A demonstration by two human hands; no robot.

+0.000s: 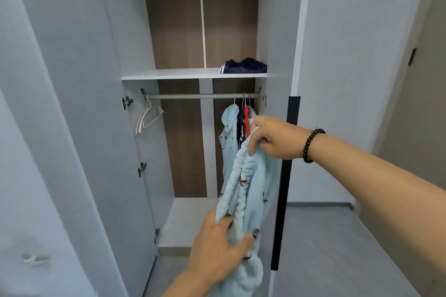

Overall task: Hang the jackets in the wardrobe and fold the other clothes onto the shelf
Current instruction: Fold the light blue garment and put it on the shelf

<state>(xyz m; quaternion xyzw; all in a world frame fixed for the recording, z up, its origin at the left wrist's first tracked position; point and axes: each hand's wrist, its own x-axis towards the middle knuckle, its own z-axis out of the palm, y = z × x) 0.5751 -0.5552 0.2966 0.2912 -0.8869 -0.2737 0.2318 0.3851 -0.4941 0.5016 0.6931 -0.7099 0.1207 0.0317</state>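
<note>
A person stands before an open wardrobe, seen from a head camera looking down along both bare arms. Both hands hold one pale blue fleece garment in mid-air, in front of the wardrobe's right side. The right hand, with a dark bead bracelet at the wrist, pinches the top edge between curled fingers and thumb. The left hand grips lower down, fingers curled round a bunched ribbed band — a cuff or waistband, it cannot be told which.

The fleece is thick, plush and floppy, with small dark printed marks; the ribbed band is puckered like elastic. The rest sags in a soft heap below the left hand.

Inside, a smooth white shelf crosses the wardrobe, with a dark navy garment with white stripes lying at its right end. Under it runs a grey metal rail. At its right end hang a matching pale blue printed jacket and darker clothes in navy and red. At its left end hang empty pale pink hangers, thin and curved. The back panel is brown wood grain.

What could go wrong, as a judgement: the fleece is bulky and slack, so a fold made in the air may slump apart before it reaches the shelf. The loose lower part could catch on the door edge or brush the hanging jacket, dragging it askew. A light pinch at the top may slip under the garment's weight.
</note>
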